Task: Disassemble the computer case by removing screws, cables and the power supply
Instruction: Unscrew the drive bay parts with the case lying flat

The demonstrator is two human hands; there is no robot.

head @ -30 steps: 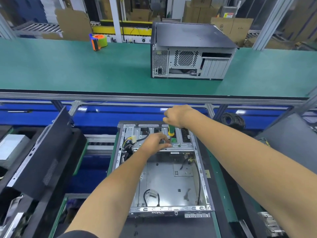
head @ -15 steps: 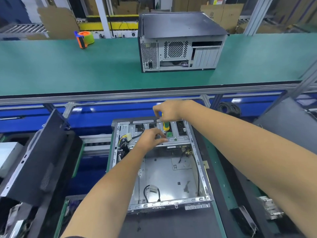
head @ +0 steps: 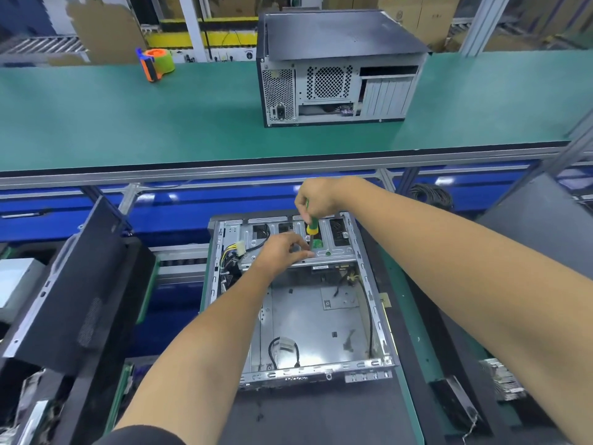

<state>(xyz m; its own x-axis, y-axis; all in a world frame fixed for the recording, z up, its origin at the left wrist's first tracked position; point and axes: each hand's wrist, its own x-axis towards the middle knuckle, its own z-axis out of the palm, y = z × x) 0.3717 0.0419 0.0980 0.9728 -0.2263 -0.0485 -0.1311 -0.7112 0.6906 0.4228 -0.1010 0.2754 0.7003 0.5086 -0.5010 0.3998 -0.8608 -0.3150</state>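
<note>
My two arms are bare from the fingers (head: 304, 246) all the way back past the elbows; no gloves, no rings, no watch or band shows at either wrist. Well back from my fingers, at the bottom edge of view, a dark sleeve (head: 141, 435) covers the upper part of my left arm. My right arm leaves the view unsleeved.

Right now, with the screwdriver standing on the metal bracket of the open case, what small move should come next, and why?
Probably keep turning the screwdriver to back the screw out. The right hand grips its handle, with the shaft upright on the bracket in the open case. The left hand has its fingers at the tip, seemingly ready to catch the screw, which is itself hidden.
</note>
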